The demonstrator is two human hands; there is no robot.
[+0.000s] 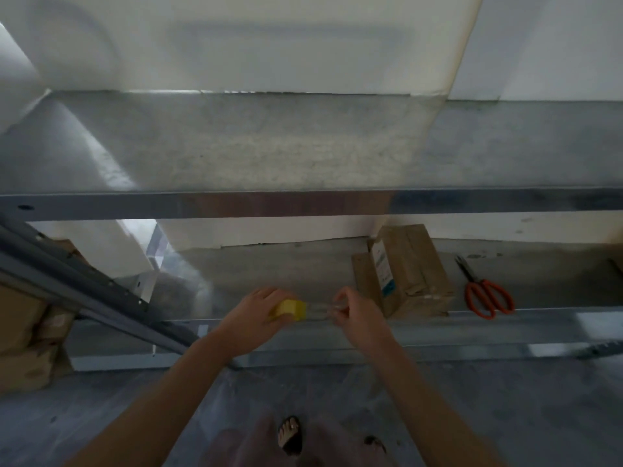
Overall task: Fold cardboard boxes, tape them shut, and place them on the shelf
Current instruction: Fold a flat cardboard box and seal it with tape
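**Tape coming off the roll, one folded box waiting on the shelf**

One cardboard box (408,271) is folded into shape and stands on the lower deck of the metal shelf (269,271), at about 4 o'clock from the middle of the view. It carries a white and blue label on its left face. Something glossy shows near its front edge, but blur makes it impossible to say whether that is tape. I judge the folding of this box done and the sealing at best partly done. More brown stacked cartons (23,332) sit at 8 o'clock, outside the shelf frame, and their state cannot be read. Orange-handled scissors (487,294) lie on the deck at 3 o'clock from the box, well apart from both hands.

The left hand (251,320) is curled round a yellow tape roll (290,310), with the fingers wrapped over its top. The right hand (355,315), at 3 o'clock from the roll, has its fingertips closed in a pinch on the free end of a strip of clear tape (318,310), which stretches between the two hands. Both hands hover just above the shelf's front rail, near the box but not touching it.

Left to do, as I read it: cut the strip, tape the box shut and set it in place.
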